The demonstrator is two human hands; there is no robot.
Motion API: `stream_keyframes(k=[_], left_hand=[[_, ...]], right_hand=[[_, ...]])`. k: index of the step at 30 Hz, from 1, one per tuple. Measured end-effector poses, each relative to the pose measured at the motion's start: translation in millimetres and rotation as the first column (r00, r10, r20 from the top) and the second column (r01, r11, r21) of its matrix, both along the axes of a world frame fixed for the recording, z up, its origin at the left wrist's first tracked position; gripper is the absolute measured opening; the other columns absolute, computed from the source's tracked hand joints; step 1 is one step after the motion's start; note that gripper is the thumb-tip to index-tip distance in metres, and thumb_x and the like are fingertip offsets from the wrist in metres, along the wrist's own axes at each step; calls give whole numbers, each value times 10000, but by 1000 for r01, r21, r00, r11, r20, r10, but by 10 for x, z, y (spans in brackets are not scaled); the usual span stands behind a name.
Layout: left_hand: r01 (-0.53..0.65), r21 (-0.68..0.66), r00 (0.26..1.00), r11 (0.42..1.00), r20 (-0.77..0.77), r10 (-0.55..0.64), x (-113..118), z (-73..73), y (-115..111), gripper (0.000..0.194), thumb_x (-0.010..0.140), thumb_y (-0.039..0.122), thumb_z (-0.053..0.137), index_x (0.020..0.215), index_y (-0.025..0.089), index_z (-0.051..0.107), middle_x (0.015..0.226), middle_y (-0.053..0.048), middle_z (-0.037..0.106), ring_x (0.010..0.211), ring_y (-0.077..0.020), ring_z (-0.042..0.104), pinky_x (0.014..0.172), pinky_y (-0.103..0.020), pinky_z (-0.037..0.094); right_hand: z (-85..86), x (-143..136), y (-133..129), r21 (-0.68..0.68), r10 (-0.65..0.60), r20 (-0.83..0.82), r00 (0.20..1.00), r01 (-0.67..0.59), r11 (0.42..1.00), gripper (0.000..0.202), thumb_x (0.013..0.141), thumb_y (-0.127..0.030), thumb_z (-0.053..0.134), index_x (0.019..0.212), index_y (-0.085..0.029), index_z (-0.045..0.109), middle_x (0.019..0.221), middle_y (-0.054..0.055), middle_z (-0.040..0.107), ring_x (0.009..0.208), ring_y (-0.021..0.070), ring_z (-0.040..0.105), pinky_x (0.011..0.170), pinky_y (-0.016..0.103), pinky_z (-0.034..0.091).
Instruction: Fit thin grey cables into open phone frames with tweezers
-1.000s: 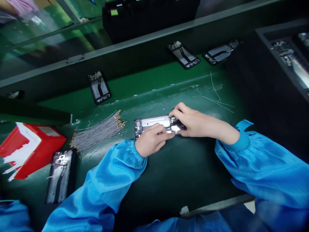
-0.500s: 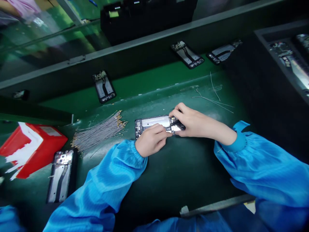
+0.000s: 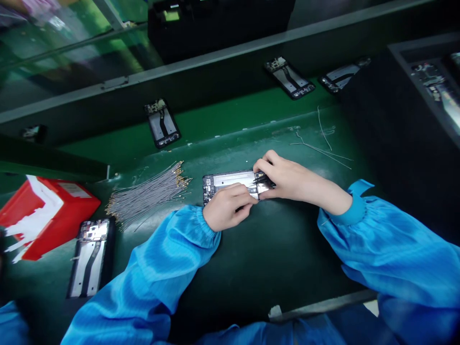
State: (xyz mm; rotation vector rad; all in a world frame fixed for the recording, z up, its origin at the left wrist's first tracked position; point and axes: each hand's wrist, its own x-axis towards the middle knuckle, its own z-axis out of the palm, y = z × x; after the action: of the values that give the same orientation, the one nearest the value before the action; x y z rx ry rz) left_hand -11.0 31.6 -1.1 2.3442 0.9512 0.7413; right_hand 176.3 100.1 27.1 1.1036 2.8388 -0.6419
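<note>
An opened phone body (image 3: 233, 179) lies sideways on the green worktable (image 3: 251, 249), its silver inside facing up. My left hand (image 3: 228, 207) rests over its lower edge, fingers bent and pressed together; what they hold, if anything, is hidden. At the phone's right end is my right hand (image 3: 285, 178), its thumb and fingers closed around that end and a dark, slim tool (image 3: 264, 179). The tool's tip points left over the phone. Left of the phone lies a bundle of thin grey cables (image 3: 149, 196) with gold-coloured ends.
Another opened phone (image 3: 88, 263) lies at the left beside a red box (image 3: 61, 215) with torn white paper. More phone bodies (image 3: 162, 123) lie along the back strip. Loose wires (image 3: 323, 152) are at the upper right. A black case (image 3: 402, 120) stands at the right.
The view has shifted slightly, so the back phones appear farther right. The dark tool's angle over the phone has changed a little; both hands remain at the phone.
</note>
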Motion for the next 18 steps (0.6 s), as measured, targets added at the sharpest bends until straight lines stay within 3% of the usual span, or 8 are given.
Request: stream_keyframes(k=[8, 13, 18], left_hand=[[-3, 20, 1000, 1000, -13, 3, 9, 3, 1, 201, 797, 123, 423, 849, 151, 615, 767, -52, 584, 710, -134, 518, 666, -256, 450], [-106, 46, 994, 993, -16, 107, 32, -20, -19, 167, 802, 131, 424, 828, 152, 588, 706, -27, 537, 681, -124, 495, 652, -241, 434], [-170, 63, 984, 983, -49, 173, 58, -51, -17, 119, 781, 124, 430, 756, 160, 540, 662, 1, 482, 635, -113, 463, 611, -222, 407]], right_hand=[[44, -84, -68, 134, 4, 83, 997, -15, 991, 380, 665, -287, 608, 997, -167, 470, 957, 103, 439, 810, 233, 482, 631, 316, 385], [10, -51, -10, 52, 162, -62, 985, -159, 986, 343, 705, -227, 605, 1011, -158, 467, 1021, 108, 436, 883, 224, 476, 725, 338, 412], [-32, -24, 43, 33, 166, -103, 981, -163, 986, 334, 714, -293, 634, 979, -162, 477, 995, 88, 441, 860, 211, 497, 711, 336, 433]])
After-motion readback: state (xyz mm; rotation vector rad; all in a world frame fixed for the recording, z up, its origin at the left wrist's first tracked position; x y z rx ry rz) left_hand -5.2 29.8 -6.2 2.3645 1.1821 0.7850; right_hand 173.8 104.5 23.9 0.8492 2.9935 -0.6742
